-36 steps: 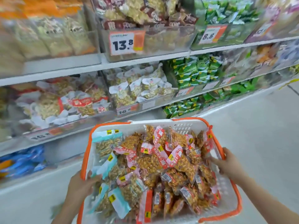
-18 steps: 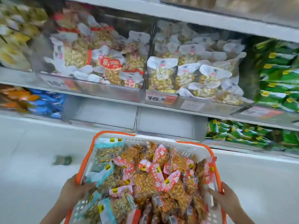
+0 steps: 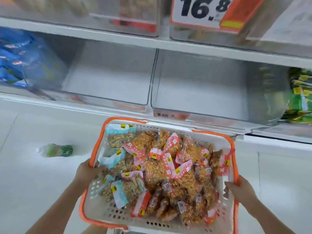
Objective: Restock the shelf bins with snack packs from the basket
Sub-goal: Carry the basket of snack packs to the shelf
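both hands' fingers [image 3: 99, 168] grip the basket [image 3: 168, 215] rims, the empty bins [image 3: 202, 92] lying just ahead of them.

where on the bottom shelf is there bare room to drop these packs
Two clear bins stand bare: the left bin, bordered by the blue packs, and the right bin, bordered by the green packs. The basket itself is crowded.
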